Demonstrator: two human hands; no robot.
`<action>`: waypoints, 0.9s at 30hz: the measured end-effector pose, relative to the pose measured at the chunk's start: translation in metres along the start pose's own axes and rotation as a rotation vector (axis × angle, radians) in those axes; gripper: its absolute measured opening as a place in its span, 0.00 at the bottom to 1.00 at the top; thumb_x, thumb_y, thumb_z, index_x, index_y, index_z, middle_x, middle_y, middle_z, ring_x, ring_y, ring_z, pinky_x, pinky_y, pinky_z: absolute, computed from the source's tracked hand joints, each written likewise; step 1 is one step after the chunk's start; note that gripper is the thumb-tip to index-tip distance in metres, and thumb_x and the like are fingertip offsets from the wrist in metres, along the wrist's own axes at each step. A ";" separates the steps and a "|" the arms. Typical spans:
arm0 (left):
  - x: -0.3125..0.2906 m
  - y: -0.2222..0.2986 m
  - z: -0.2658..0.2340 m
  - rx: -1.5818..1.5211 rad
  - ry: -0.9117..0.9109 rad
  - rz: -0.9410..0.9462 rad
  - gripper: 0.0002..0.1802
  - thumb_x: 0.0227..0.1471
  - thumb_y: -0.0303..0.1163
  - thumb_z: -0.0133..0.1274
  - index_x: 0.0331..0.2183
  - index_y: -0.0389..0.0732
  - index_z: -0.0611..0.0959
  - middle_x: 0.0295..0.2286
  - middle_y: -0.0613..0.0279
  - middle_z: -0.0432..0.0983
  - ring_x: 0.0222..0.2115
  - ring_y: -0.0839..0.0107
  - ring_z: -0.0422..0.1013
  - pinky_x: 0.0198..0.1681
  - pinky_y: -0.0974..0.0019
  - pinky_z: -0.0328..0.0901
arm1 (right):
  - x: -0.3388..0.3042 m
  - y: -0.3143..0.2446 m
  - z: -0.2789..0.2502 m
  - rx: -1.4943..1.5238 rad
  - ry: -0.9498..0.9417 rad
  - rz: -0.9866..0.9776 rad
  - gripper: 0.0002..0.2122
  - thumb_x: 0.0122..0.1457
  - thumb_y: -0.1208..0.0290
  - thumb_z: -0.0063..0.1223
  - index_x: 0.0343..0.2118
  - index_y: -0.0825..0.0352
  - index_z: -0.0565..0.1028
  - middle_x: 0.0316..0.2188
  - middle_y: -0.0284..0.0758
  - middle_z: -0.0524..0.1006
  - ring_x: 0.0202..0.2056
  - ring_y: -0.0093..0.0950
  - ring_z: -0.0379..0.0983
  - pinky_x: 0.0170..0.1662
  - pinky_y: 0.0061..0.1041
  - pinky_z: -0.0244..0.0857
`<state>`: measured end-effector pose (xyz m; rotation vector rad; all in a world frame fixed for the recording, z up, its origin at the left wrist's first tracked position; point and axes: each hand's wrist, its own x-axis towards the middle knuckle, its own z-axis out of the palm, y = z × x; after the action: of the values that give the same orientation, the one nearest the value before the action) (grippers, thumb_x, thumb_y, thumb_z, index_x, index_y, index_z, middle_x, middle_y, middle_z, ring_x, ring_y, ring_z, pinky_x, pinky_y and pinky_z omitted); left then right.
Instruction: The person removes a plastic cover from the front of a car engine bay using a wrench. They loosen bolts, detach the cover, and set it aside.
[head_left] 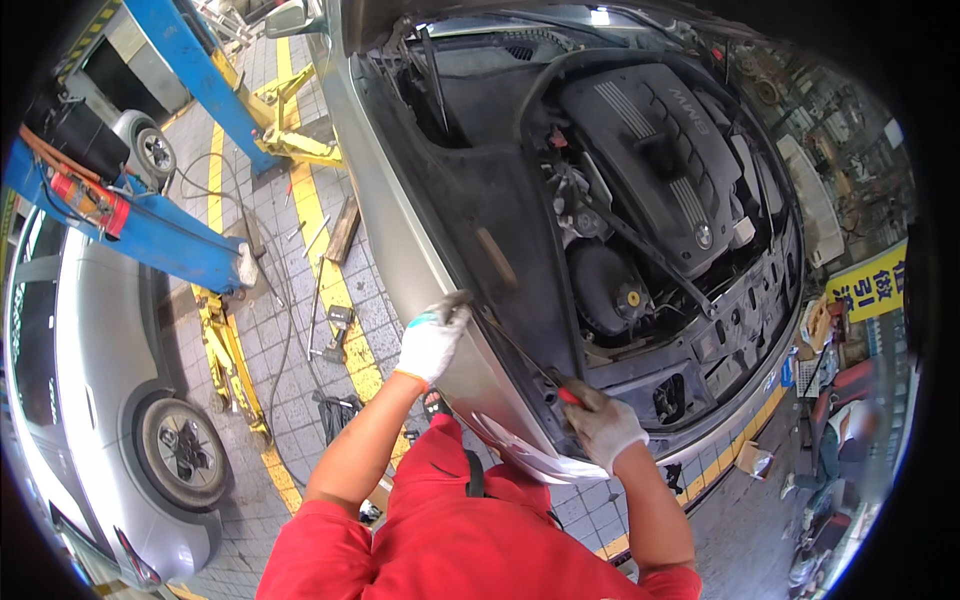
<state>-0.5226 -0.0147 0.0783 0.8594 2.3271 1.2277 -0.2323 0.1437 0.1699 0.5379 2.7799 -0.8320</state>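
Note:
In a white glove with darkened fingertips, my left hand (432,340) is at the upper edge of the car's fender (420,260), its fingers curled together. What they hold, if anything, is hidden. My right hand (606,430), gloved too, is closed round the red handle of a screwdriver (567,396) over the front corner of the engine bay. Its long thin shaft points up and left along the fender seam, toward my left fingertips. Beside the shaft lies a black trim panel (490,200), and farther right the dark engine cover (650,150).
Left stand a blue lift post (205,80) with yellow arms and a silver car (110,330). A cordless power tool (338,330) and a wooden block (343,230) lie on the tiled floor. Cables trail there. At the right a person (850,430) is near cluttered shelves.

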 end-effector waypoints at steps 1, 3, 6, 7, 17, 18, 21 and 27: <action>0.012 -0.008 -0.001 0.148 0.016 0.186 0.21 0.66 0.38 0.48 0.55 0.43 0.84 0.43 0.51 0.85 0.42 0.59 0.82 0.46 0.61 0.73 | 0.002 -0.011 -0.001 0.081 -0.032 0.073 0.11 0.64 0.68 0.54 0.48 0.57 0.80 0.63 0.36 0.74 0.48 0.44 0.80 0.51 0.39 0.76; 0.031 0.002 -0.002 0.250 -0.144 0.119 0.21 0.66 0.40 0.47 0.56 0.45 0.82 0.49 0.51 0.82 0.52 0.54 0.77 0.55 0.56 0.71 | 0.001 -0.024 0.008 0.138 -0.029 0.148 0.12 0.62 0.69 0.55 0.48 0.57 0.80 0.62 0.37 0.74 0.47 0.43 0.80 0.51 0.38 0.76; 0.048 -0.002 0.004 0.470 -0.271 0.118 0.21 0.66 0.39 0.46 0.56 0.45 0.81 0.50 0.53 0.82 0.50 0.53 0.78 0.54 0.55 0.72 | 0.005 -0.034 0.030 -0.198 0.048 0.035 0.14 0.63 0.69 0.54 0.51 0.56 0.80 0.58 0.39 0.79 0.47 0.44 0.81 0.50 0.38 0.75; 0.048 -0.003 0.003 0.482 -0.283 0.105 0.21 0.66 0.39 0.46 0.56 0.46 0.81 0.50 0.53 0.82 0.50 0.53 0.78 0.53 0.55 0.72 | 0.008 -0.040 0.034 0.043 0.031 0.271 0.15 0.63 0.68 0.54 0.52 0.55 0.80 0.54 0.40 0.80 0.46 0.45 0.81 0.49 0.39 0.75; 0.049 -0.008 0.018 0.567 -0.297 0.157 0.21 0.66 0.40 0.47 0.56 0.50 0.81 0.51 0.56 0.81 0.50 0.53 0.78 0.52 0.53 0.73 | 0.016 -0.014 0.090 0.849 0.095 0.718 0.20 0.65 0.63 0.60 0.60 0.57 0.78 0.26 0.34 0.82 0.25 0.22 0.76 0.31 0.27 0.72; 0.050 -0.013 0.016 0.570 -0.284 0.156 0.21 0.66 0.40 0.47 0.56 0.50 0.82 0.52 0.56 0.81 0.50 0.53 0.78 0.53 0.53 0.72 | 0.019 0.006 0.120 0.939 0.163 0.626 0.21 0.66 0.60 0.60 0.60 0.57 0.78 0.26 0.35 0.81 0.24 0.21 0.75 0.29 0.26 0.70; 0.048 -0.020 0.015 0.514 -0.245 0.162 0.21 0.65 0.41 0.48 0.56 0.48 0.82 0.53 0.55 0.81 0.52 0.52 0.77 0.55 0.55 0.72 | 0.030 0.027 0.159 0.925 0.201 0.538 0.22 0.66 0.57 0.59 0.61 0.57 0.77 0.26 0.35 0.81 0.23 0.20 0.74 0.28 0.26 0.69; 0.048 0.016 0.010 0.312 -0.340 0.035 0.26 0.62 0.46 0.57 0.55 0.40 0.81 0.50 0.46 0.81 0.52 0.50 0.78 0.54 0.57 0.71 | 0.009 0.047 0.166 0.397 0.463 0.058 0.21 0.67 0.61 0.59 0.61 0.59 0.76 0.39 0.39 0.83 0.36 0.30 0.77 0.39 0.29 0.73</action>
<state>-0.5471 0.0301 0.0841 1.1168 2.2553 0.6709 -0.2093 0.0895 0.0080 0.9830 2.9804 -1.4169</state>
